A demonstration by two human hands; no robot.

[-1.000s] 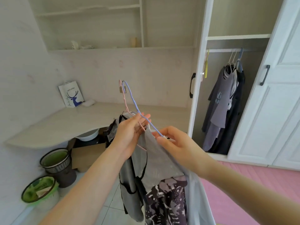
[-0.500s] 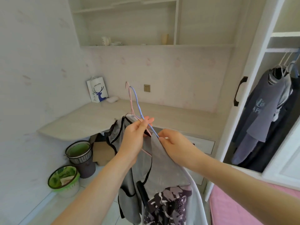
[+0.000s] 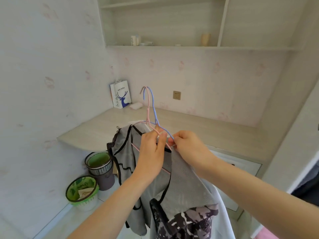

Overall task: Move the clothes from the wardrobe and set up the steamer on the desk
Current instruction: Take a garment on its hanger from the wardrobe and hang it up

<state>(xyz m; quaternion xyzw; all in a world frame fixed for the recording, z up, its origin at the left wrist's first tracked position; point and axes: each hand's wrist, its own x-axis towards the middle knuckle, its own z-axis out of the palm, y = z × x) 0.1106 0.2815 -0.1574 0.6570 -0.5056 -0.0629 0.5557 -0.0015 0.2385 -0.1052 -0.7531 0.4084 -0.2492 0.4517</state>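
Swinging round to face the bench (image 3: 215,131), the person is holding the clothes (image 3: 183,183) just before its front edge, left hand (image 3: 151,152) and right hand (image 3: 188,149) seemingly pinching the hangers (image 3: 154,111) between their fingers (image 3: 162,138), so laying them down is nearing.

The left hand (image 3: 151,152) and right hand (image 3: 188,147) are holding hangers (image 3: 151,107) before the desk (image 3: 207,128), clothes (image 3: 183,183) hanging beneath. A paper bag (image 3: 120,94) is standing at the desk's back left corner, a shelf (image 3: 189,47) running above. On the floor at the left, a bin (image 3: 99,163) is standing by the desk's edge, a second bin (image 3: 82,190) before it.
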